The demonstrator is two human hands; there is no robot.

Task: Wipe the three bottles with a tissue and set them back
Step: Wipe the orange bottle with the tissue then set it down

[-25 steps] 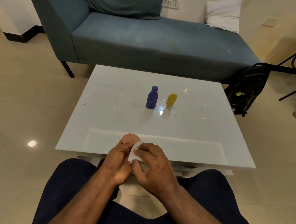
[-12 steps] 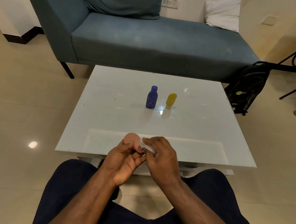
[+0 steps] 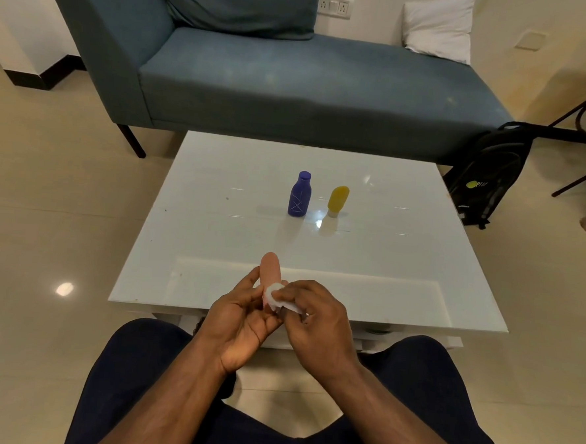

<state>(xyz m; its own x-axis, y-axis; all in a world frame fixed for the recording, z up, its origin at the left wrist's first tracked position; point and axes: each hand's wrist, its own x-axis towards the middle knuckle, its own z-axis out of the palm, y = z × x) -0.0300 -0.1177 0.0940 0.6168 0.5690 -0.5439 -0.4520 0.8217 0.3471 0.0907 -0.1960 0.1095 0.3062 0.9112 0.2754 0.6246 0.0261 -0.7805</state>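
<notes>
My left hand (image 3: 244, 318) holds a small peach-pink bottle (image 3: 270, 268) above the near edge of the white glass table (image 3: 215, 237), its rounded end pointing away from me. My right hand (image 3: 316, 322) pinches a white tissue (image 3: 275, 298) against the bottle's lower part. The bottle's base is hidden behind the tissue and my fingers. A purple bottle (image 3: 300, 194) and a smaller yellow bottle (image 3: 337, 200) stand upright side by side near the table's middle, apart from my hands.
A blue-grey sofa (image 3: 293, 84) with a white pillow (image 3: 441, 25) stands behind the table. A black backpack (image 3: 486, 175) leans on the floor at the right, near dark chair legs (image 3: 585, 136). My knees in dark trousers sit below the table's front edge.
The pink bottle has been raised and turned, so more of its length shows above my left fingers. The tissue has slid down to its lower part.
</notes>
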